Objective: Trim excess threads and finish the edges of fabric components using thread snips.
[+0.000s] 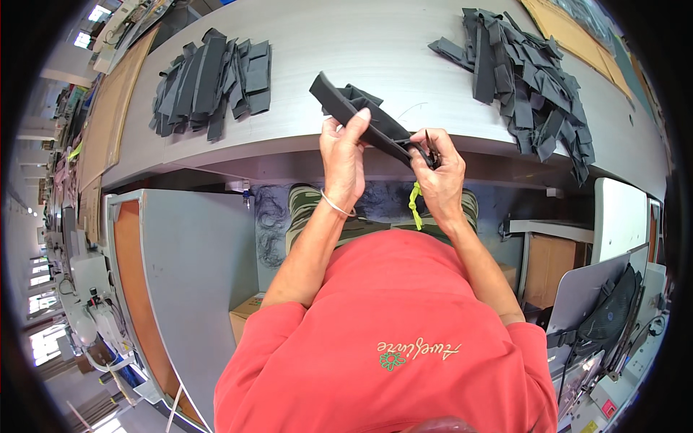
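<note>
A pale grey table (325, 36) carries a heap of dark grey strips (206, 83) left and a larger, looser heap (523, 86) right.

Grey flat-sided cabinet (198, 252) w/ orange-brown inner face, lower L; brown cardboard box (245, 315) beside it. Another, larger brown cardboard carton (548, 270) under worktop (346, 43), R. Black fabric backpack (608, 314) nr grey flat panel (577, 292). White machine (85, 321), far L bkgd.
</note>
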`<state>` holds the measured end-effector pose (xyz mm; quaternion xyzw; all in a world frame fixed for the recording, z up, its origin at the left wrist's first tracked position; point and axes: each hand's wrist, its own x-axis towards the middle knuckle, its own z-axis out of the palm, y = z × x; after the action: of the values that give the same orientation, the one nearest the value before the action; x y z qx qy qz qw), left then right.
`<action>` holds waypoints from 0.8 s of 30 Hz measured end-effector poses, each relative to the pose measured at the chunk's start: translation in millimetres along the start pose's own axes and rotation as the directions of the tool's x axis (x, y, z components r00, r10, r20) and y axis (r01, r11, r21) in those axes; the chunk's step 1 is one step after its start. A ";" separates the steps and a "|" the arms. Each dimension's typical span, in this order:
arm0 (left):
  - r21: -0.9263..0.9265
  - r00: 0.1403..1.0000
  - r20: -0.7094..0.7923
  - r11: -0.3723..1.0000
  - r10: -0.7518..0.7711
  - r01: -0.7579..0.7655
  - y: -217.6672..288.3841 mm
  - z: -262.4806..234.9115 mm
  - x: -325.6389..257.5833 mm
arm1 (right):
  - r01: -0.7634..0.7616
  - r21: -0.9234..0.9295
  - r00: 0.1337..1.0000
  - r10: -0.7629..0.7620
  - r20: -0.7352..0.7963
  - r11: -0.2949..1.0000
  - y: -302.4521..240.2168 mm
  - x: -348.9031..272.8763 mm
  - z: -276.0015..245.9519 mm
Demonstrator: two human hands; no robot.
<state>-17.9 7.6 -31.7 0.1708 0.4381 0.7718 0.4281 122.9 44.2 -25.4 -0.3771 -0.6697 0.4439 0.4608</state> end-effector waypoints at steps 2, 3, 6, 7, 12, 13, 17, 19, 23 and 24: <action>0.026 1.000 0.008 1.000 -0.003 0.003 8.4 4.0 0.7 | 0.024 -0.002 1.000 -0.024 0.018 1.000 2.1 0.0 -2.6; 0.049 1.000 0.031 0.999 0.003 -0.005 12.4 3.2 0.1 | 0.041 -0.017 0.998 -0.040 0.041 0.999 1.1 0.0 -3.3; 0.022 0.981 0.174 0.997 -0.082 0.079 22.3 -2.9 0.8 | 0.030 -0.033 0.997 -0.027 0.074 0.999 1.8 0.4 -5.5; 0.023 0.981 0.176 0.996 -0.085 0.082 25.5 -2.2 0.2 | 0.005 -0.035 0.996 -0.001 0.087 0.999 2.7 1.1 -6.6; 0.027 0.954 0.294 0.999 -0.053 0.047 26.3 -5.2 -1.0 | 0.094 -0.114 0.989 -0.079 0.128 0.989 9.7 8.2 -14.8; 0.027 0.954 0.294 0.998 -0.054 0.048 26.1 -4.7 -1.5 | 0.092 -0.119 0.989 -0.076 0.130 0.989 8.1 9.1 -15.8; 0.091 0.963 0.267 0.994 0.028 -0.054 25.5 2.0 -5.0 | 0.063 -0.190 0.994 -0.044 0.103 0.980 -2.2 7.4 -17.1; 0.104 0.969 0.241 0.992 0.044 -0.071 24.7 2.2 -6.0 | 0.063 -0.196 0.997 -0.053 0.055 0.979 -10.0 6.9 -16.8; 0.105 0.973 0.176 0.979 0.153 -0.173 23.5 -0.7 -6.6 | -0.004 -0.109 0.999 0.008 0.034 0.994 -17.3 8.6 -22.1; 0.090 0.970 0.156 0.975 0.186 -0.202 23.3 -0.4 -6.2 | -0.025 -0.111 0.998 0.030 0.047 0.994 -14.3 7.9 -24.4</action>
<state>-26.5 -3.5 -12.0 0.2916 0.4265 0.7711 0.3720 142.4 52.8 -5.3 -0.4002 -0.6988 0.4215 0.4169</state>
